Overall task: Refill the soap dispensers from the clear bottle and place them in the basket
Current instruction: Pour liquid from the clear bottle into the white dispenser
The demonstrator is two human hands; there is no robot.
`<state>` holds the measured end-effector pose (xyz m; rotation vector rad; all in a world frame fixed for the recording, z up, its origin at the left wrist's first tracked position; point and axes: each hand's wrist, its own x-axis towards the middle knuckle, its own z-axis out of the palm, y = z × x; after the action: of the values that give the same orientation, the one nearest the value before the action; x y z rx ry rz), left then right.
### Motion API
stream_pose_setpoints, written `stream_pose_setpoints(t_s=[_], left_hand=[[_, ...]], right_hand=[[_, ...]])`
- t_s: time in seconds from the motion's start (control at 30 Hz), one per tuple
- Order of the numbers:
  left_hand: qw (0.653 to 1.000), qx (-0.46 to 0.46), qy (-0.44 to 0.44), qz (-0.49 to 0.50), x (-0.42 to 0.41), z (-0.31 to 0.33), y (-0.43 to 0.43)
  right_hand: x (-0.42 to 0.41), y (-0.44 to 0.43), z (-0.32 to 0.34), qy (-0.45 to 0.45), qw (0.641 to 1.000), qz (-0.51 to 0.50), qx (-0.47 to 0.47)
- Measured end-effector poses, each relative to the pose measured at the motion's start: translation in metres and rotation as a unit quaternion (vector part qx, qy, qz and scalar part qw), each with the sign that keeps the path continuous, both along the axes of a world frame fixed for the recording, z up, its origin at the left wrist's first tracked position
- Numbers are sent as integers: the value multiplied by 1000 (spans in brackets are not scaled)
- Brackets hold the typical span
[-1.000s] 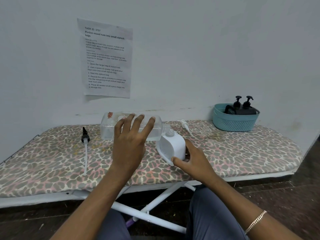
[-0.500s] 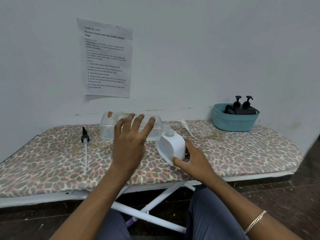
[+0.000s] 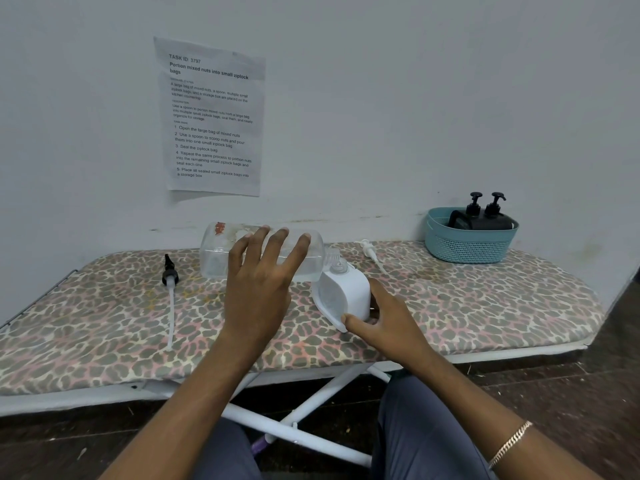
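On board point(image 3: 104, 323) — left hand point(image 3: 259, 282) flat on one bottle point(image 3: 215, 252), right hand point(image 3: 391, 323) gripping one dispenser point(image 3: 343, 293).

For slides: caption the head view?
Left hand on the sideways clear bottle, its mouth at the tilted white dispenser held by the right hand; two black dispensers in the basket.
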<state>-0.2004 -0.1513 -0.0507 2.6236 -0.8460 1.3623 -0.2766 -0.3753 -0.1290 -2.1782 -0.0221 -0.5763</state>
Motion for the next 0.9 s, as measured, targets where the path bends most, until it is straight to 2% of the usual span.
stream_pose_setpoints(t_s=[0.9], left_hand=[[1000, 3, -9, 4, -2, 2, 0]], right_hand=[[-1, 1, 2, -3, 1000, 1, -1]])
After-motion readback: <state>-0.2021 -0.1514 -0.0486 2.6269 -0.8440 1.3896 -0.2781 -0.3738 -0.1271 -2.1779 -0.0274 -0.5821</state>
